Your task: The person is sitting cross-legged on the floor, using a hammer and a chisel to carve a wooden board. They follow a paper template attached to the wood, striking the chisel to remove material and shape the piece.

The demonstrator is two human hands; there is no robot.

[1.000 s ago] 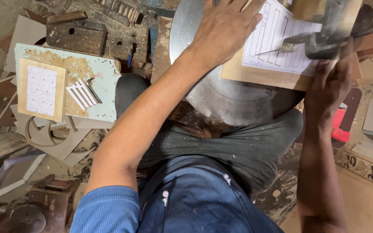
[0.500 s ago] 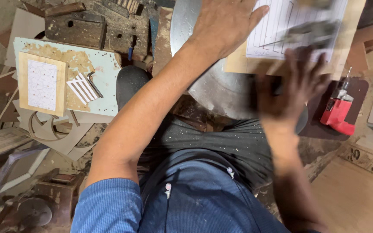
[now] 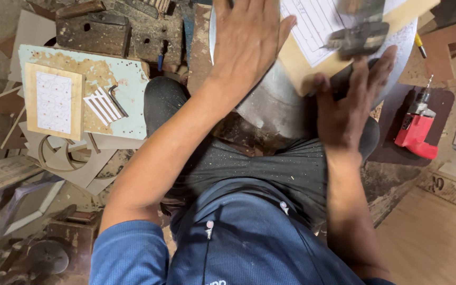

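Pressing hands [image 3: 296, 68] flat, seemingly, on board [image 3: 312, 68]

a red power drill [image 3: 415, 129] lies on a dark board at right; at left, a pale green panel [image 3: 127, 79] carries a wood-framed patterned sheet [image 3: 54, 101] and white strips [image 3: 101, 105]

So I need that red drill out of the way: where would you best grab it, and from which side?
Probably by its red body, coming from above. The red drill lies flat on a dark board with its thin bit pointing away from the person, so the broad body faces up. It lies just beyond the right hand, and nothing covers it.
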